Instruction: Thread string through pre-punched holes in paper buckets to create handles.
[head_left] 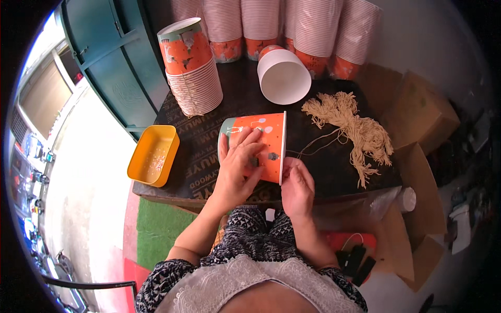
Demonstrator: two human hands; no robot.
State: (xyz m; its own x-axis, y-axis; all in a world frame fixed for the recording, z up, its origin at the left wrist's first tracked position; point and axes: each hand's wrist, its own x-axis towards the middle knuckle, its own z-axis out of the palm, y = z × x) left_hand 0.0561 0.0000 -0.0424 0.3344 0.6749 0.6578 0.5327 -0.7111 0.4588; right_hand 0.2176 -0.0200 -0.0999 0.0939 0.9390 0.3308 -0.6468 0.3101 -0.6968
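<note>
An orange paper bucket [271, 141] with a green base lies on its side over the black table, its open end facing right. My left hand [241, 164] wraps over its printed wall and holds it steady. At the white rim, my right hand [298, 182] has its fingers curled together; what is between them is hidden. A thin cord [321, 140] runs from a bundle of beige cords [360, 128] to the rim, just above my right fingertips. Behind lies another paper bucket [283, 75], its white inside showing.
A tall stack of paper buckets [194, 78] stands at the far left, near a yellow tray [166, 156] with small bits in it. Plastic-wrapped bucket stacks [261, 23] line the back. Cardboard boxes [425, 104] stand right of the table; a green metal door [117, 68] is left.
</note>
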